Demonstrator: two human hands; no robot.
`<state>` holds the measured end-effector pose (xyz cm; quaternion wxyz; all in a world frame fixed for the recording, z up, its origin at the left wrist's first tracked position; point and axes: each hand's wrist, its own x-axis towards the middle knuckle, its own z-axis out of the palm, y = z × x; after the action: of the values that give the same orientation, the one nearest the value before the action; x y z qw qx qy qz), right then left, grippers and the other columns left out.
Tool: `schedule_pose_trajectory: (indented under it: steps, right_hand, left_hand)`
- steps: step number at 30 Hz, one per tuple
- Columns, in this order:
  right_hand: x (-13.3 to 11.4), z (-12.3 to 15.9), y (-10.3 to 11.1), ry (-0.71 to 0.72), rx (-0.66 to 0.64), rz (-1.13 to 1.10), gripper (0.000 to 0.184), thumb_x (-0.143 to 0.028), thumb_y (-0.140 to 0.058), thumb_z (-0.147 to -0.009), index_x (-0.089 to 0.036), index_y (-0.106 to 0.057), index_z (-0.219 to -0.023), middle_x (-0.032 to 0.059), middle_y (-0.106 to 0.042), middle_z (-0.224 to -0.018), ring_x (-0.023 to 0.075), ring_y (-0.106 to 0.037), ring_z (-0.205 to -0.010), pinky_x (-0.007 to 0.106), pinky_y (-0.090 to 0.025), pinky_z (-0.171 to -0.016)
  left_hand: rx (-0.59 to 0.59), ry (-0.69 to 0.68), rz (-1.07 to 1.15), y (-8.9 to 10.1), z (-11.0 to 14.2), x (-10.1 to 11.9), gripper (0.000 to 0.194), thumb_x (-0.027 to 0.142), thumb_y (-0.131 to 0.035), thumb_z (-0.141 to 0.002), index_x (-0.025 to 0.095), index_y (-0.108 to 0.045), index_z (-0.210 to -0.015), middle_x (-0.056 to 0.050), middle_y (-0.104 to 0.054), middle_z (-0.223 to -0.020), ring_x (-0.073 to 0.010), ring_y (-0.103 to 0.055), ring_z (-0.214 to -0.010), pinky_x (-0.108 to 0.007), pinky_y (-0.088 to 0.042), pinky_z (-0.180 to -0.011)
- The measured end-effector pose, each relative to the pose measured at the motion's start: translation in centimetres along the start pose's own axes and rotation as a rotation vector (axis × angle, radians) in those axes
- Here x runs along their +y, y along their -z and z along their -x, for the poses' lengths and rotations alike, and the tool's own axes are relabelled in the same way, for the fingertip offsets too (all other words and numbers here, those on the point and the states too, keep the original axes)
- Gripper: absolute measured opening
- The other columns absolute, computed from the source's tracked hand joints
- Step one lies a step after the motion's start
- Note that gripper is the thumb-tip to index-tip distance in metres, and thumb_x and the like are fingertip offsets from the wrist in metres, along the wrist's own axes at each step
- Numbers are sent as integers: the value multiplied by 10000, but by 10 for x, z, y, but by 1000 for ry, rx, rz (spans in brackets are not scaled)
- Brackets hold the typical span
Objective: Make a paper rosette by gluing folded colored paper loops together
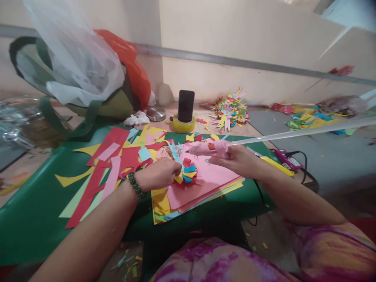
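My left hand (160, 173), with a green bead bracelet on the wrist, is closed on a small paper flower (187, 172) of red, blue and yellow pieces. The flower rests on a pink sheet atop a stack of coloured paper (194, 192). My right hand (239, 158) grips a pink glue gun (208, 149) with its nozzle pointing left, just above the flower. A long clear glue stick (299, 133) juts out of the gun's back to the right.
Red, yellow and pink paper scraps (111, 164) cover a green mat (35, 211). A phone (186, 105) stands in a yellow tape roll. Finished paper flowers (230, 111) lie behind. Bags (79, 66) sit at back left; yellow scissors (273, 163) and a cable lie at right.
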<state>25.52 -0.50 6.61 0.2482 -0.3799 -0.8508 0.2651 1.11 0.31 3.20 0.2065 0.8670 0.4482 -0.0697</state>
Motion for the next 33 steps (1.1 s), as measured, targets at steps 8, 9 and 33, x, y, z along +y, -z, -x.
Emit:
schedule_pose_trajectory:
  steps: [8,9,33]
  right_hand:
    - [17,37,37,-192,654,27,373,-554,-680,-807,-210,-770,-918,44,-724,-754,158,-583,-529,288,-462,-463]
    - [27,41,44,-253,764,95,376,-565,-696,-777,-195,-750,-818,15,-662,-628,135,-516,-464,270,-404,-416]
    - [118,55,65,-1047,73,794,457,-535,-569,-894,-159,-714,-678,158,-737,-772,274,-695,-842,299,-441,-675]
  left_hand:
    - [5,13,-16,-1,1,-2,281,52,-434,-787,191,-664,-869,-55,-707,-898,-195,-634,-851,-267,-394,-685]
    - [7,23,-18,-2,0,-3,286,50,-432,-786,194,-662,-875,-55,-707,-899,-196,-635,-853,-268,-395,-688]
    - [-4,30,-26,0,1,0,281,41,-435,-799,194,-657,-881,-55,-710,-963,-200,-635,-909,-269,-410,-729]
